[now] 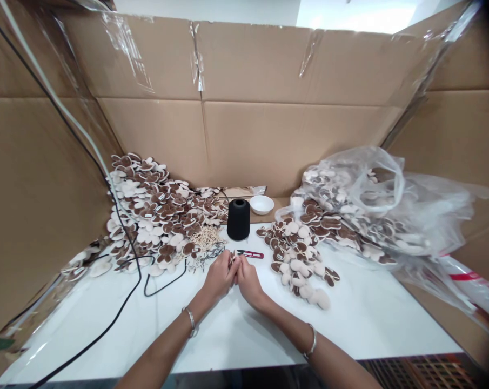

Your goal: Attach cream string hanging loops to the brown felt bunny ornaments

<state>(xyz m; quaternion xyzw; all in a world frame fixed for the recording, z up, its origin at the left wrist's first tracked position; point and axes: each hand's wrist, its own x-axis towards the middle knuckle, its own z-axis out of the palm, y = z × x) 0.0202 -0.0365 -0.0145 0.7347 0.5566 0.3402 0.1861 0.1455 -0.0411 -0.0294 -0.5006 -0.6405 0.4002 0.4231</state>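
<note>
My left hand (220, 274) and my right hand (248, 280) meet over the front middle of the white table (244, 335). Both are closed, fingertips pressed together around something small. A brownish bit shows between the fingers, but most of it is hidden, so its kind cannot be told. Just beyond my right hand lies a pair of red thread snips (251, 254). A black cone of thread (238, 220) stands upright behind the hands. Left of my left hand are loose beige strings (207, 237) and short dark thread scraps (201, 261).
Brown and white flower-shaped fabric pieces make a large heap (147, 208) at left and a smaller pile (299, 254) at right. A clear plastic bag (426, 210) holds more. A white bowl (262, 204) sits behind. Cardboard walls (252, 70) enclose the table; a black cable (125, 313) crosses the left.
</note>
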